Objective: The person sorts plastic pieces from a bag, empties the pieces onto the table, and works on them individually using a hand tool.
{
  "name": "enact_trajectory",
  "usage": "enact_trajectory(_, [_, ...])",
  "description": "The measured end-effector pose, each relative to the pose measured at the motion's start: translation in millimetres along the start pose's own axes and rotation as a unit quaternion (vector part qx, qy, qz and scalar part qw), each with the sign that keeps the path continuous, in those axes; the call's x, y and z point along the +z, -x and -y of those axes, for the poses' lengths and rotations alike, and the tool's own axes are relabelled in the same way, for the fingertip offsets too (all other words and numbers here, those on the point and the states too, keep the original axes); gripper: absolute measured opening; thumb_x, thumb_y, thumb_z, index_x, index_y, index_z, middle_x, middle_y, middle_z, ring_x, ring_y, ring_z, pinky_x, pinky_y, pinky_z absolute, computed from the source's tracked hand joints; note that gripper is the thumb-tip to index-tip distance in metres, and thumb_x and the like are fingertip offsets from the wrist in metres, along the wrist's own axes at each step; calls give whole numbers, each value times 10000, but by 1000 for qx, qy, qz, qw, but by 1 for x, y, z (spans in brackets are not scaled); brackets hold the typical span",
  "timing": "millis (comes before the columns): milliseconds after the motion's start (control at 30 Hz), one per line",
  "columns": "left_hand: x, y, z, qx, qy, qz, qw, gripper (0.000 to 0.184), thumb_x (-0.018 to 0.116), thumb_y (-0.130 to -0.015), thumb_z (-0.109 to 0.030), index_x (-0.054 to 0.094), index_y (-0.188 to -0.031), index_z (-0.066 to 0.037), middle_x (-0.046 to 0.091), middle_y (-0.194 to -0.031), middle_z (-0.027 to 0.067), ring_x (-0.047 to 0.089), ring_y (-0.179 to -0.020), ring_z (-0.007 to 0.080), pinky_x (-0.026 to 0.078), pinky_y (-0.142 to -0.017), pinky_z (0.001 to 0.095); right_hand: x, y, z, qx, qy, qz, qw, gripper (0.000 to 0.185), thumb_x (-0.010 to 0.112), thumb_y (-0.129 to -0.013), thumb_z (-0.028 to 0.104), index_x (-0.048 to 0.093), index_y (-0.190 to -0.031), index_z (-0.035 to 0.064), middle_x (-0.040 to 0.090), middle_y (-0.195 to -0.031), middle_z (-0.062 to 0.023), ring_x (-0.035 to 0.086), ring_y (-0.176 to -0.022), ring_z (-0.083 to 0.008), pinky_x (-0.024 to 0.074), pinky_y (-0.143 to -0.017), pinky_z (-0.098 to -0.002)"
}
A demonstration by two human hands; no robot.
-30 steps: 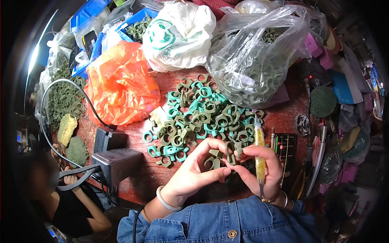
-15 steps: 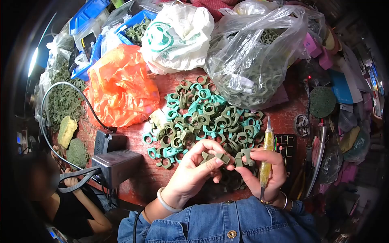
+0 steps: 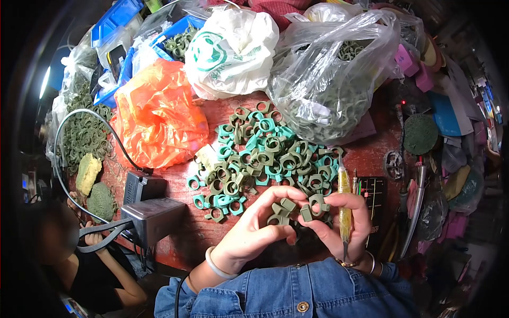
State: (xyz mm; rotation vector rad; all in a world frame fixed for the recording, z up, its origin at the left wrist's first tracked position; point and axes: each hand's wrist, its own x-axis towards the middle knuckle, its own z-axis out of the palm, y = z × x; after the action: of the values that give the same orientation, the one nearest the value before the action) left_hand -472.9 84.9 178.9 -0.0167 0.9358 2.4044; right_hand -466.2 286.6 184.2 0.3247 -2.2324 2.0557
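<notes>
My left hand (image 3: 249,233) is curled around a couple of dark green rings (image 3: 281,211) with flat, blocky tops, which lie in its fingers. Between the thumb and forefinger of my right hand (image 3: 350,225) is another dark green ring (image 3: 315,207), close beside the left fingertips. The same right hand also carries a slim pointed tool (image 3: 345,204) with a see-through yellow handle, standing nearly upright across the palm. Just beyond both hands spreads a heap of dark green and turquoise rings (image 3: 265,153) on the red tabletop (image 3: 185,222). Part of the heap is hidden behind my fingers.
An orange bag (image 3: 161,116), a white bag (image 3: 233,58) and a clear bag of green rings (image 3: 328,90) line the back. At left sit a grey metal box (image 3: 154,220) with cables and a sponge (image 3: 88,174). A person (image 3: 101,265) sits at the lower left.
The rings in my left hand have turned and sit lower in the fingers, with the thumb drawn down. The right hand's ring has rotated, and the yellow-handled tool has tilted slightly left.
</notes>
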Motion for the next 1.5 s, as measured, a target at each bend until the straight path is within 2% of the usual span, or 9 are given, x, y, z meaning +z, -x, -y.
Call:
enact_trajectory(167, [8, 2, -8, -28, -62, -18, 998, 523, 741, -934, -56, 505, -1400, -48, 575, -1292, 41, 608, -1046, 113, 552, -782, 250, 1, -4, 8, 12, -50, 3, 999, 439, 831, -810, -55, 620, -1190, 6, 689, -1051, -109, 703, -928, -181, 570, -826, -308])
enact_trajectory(267, [7, 1, -8, -41, -91, -30, 995, 494, 775, -929, -93, 544, -1362, -42, 589, -1273, 32, 603, -1034, 84, 546, -778, 234, 0, -10, 6, -115, 96, 61, 987, 420, 811, -787, -74, 678, -1161, 65, 695, -993, -112, 701, -912, -265, 566, -826, -354])
enact_trajectory(400, [7, 2, -4, -12, -122, -51, 991, 375, 782, -927, -98, 618, -1257, -32, 629, -1213, 37, 611, -1029, 84, 538, -807, 235, -1, -15, 7, -181, 173, 66, 966, 436, 817, -754, -74, 709, -1142, 94, 704, -979, -58, 675, -907, -234, 554, -813, -354])
enact_trajectory(633, [-2, 0, 4, 91, -195, -96, 972, 193, 779, -885, -32, 711, -1066, -30, 706, -1079, 78, 636, -1067, 190, 468, -1006, 347, 2, -19, 10, -160, 154, 65, 973, 454, 817, -740, -96, 700, -1141, 84, 698, -961, -57, 678, -908, -250, 553, -804, -351])
enact_trajectory(1000, [-4, 0, 3, 148, -277, -103, 944, 202, 707, -873, 37, 697, -1066, -23, 688, -1127, 105, 649, -1065, 210, 519, -916, 329, -1, -16, 6, -109, 170, 73, 977, 477, 822, -707, -101, 686, -1133, 65, 705, -1013, -87, 682, -936, -273, 550, -851, -377])
enact_trajectory(1100, [-9, 3, 8, 135, 20, -66, 988, 318, 586, -934, 23, 577, -1247, -34, 648, -1227, 160, 660, -1005, 223, 523, -630, 257, 2, -17, 7, -104, 201, 28, 974, 508, 836, -703, -85, 666, -1159, 59, 712, -1053, -106, 678, -965, -288, 536, -894, -390])
enact_trajectory(1333, [-7, 1, -9, 137, 198, -104, 965, 305, 542, -943, -92, 583, -1238, -30, 615, -1251, 207, 652, -931, 251, 498, -590, 255, -1, -23, 5, -71, 306, 99, 944, 708, 922, -690, 131, 574, -1302, 59, 655, -1209, -155, 617, -1065, -354, 496, -938, -438])
enact_trajectory(1400, [-13, -1, -13, 105, 130, -91, 982, 174, 593, -986, -139, 628, -1119, -34, 646, -1147, 166, 647, -826, 195, 458, -551, 218, -2, -22, 4, -71, 304, 109, 944, 709, 920, -694, 143, 571, -1306, 60, 656, -1212, -153, 616, -1057, -354, 497, -932, -440])
enact_trajectory(1500, [6, 4, -15, 3, -236, -269, 934, 90, 749, -935, -88, 664, -938, -58, 674, -875, 5, 618, -723, 95, 430, -564, 198, -3, -20, 5, -68, 298, 117, 945, 700, 915, -707, 178, 568, -1304, 58, 655, -1184, -141, 612, -1009, -345, 502, -896, -442])
